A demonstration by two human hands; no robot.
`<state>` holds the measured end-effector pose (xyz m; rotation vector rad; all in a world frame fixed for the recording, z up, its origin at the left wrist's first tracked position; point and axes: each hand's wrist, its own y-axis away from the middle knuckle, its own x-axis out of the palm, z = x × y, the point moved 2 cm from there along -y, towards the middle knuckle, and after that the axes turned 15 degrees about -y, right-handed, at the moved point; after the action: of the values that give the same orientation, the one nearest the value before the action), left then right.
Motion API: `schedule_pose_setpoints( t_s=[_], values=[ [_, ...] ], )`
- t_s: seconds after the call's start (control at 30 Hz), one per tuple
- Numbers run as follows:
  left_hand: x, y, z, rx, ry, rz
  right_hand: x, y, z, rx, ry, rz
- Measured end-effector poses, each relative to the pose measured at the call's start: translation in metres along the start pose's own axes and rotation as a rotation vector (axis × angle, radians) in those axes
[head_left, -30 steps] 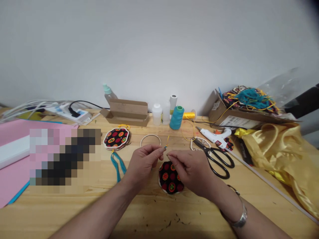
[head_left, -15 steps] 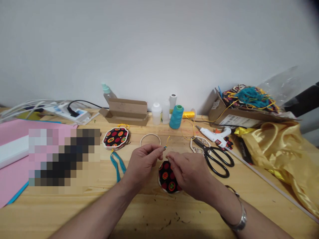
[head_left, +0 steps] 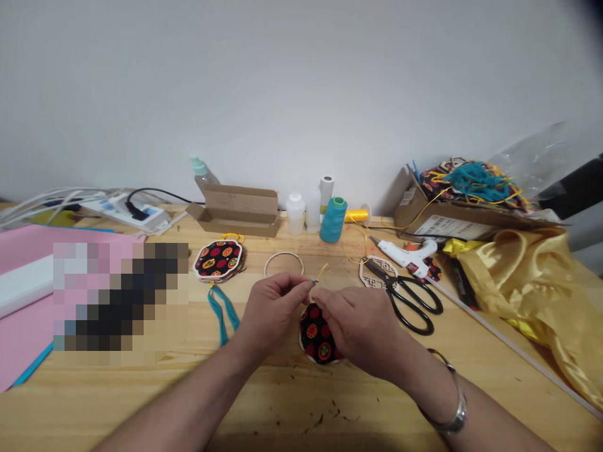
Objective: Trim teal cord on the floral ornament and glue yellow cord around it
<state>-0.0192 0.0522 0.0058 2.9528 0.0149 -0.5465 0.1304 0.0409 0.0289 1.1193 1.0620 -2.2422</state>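
Pinched between the thumb and forefinger of my left hand is a yellow cord, with a bit of teal at its base. My right hand is closed right beside it, fingertips nearly meeting the left ones; what it grips is hidden. Under my right hand lies a black fabric pad with red and flower patterns, partly covered. Behind my left hand rests a thin wooden ring. Further left is an octagonal patterned pendant with teal ribbon hanging from it.
Black-handled scissors lie right of my hands, over a wooden lattice piece near a white glue gun. Along the wall stand a teal thread cone, bottles and a cardboard box. Gold satin covers the right side.
My right fingertips have moved up and left, closing the small gap to my left fingertips. The yellow cord end leans slightly further right. The pad and other things stay put.
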Motion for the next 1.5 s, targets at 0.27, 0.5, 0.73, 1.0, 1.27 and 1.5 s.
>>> schedule_pose_setpoints(
  t_s=[0.27, 0.5, 0.73, 1.0, 1.27, 1.5],
  values=[
    [0.006, 0.002, 0.0, 0.023, -0.04, 0.086, -0.001, 0.001, -0.003, -0.09, 0.149, -0.047],
    [0.008, 0.005, -0.002, 0.074, -0.081, 0.232, -0.015, -0.003, -0.015, 0.002, 0.114, -0.089],
    [0.006, 0.005, 0.001, 0.031, 0.173, 0.32, -0.007, -0.006, -0.037, 0.282, -0.479, -0.173],
    [0.001, 0.0, 0.002, -0.035, 0.221, 0.153, 0.004, -0.008, -0.023, 0.273, -0.548, -0.166],
    [-0.001, 0.001, -0.001, -0.03, 0.133, 0.054, 0.001, -0.004, -0.012, 0.201, -0.298, -0.134],
    [-0.002, 0.002, -0.004, -0.001, 0.07, 0.034, 0.002, -0.003, -0.005, 0.098, -0.137, -0.124]
  ],
)
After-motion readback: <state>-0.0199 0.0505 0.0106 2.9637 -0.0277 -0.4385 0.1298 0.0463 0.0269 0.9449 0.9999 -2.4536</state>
